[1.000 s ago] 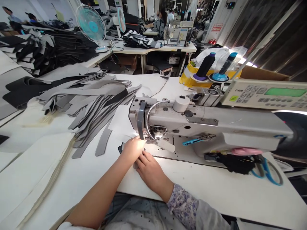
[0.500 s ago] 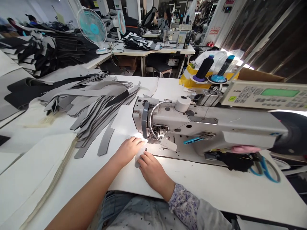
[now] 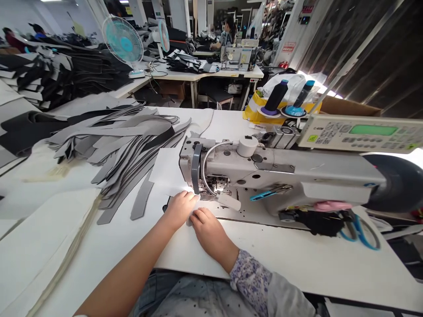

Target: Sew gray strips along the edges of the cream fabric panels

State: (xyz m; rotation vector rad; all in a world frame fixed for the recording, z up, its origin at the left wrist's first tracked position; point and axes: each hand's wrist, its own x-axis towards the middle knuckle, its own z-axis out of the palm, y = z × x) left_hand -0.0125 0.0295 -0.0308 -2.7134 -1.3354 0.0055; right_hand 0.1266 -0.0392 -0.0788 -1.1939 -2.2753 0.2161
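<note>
My left hand [image 3: 181, 208] rests at the head of the sewing machine [image 3: 251, 160], fingers closed together on a small grey fabric piece [image 3: 191, 219] close to the needle area. Just below and to the right, my right hand [image 3: 213, 233] has its curled fingertips on the same piece. Most of the fabric is hidden under the fingers. The presser foot and needle are partly covered by the machine's grey guard [image 3: 196, 169] and lamp [image 3: 228, 201]. A white sheet [image 3: 167, 169] lies left of the machine head.
Grey fabric strips [image 3: 132, 154] are heaped at the left, beyond white sheets [image 3: 49, 237]. Blue snips [image 3: 262, 195] lie on the machine bed. Blue-handled scissors [image 3: 365, 233] are at the right. Thread cones [image 3: 276, 97] and a control panel [image 3: 363, 132] stand behind; a person [image 3: 228, 33] sits farther back.
The grey fabric piece has moved in toward the needle, and less of it shows between my hands. My right hand has edged closer to the left one. The view has shifted slightly.
</note>
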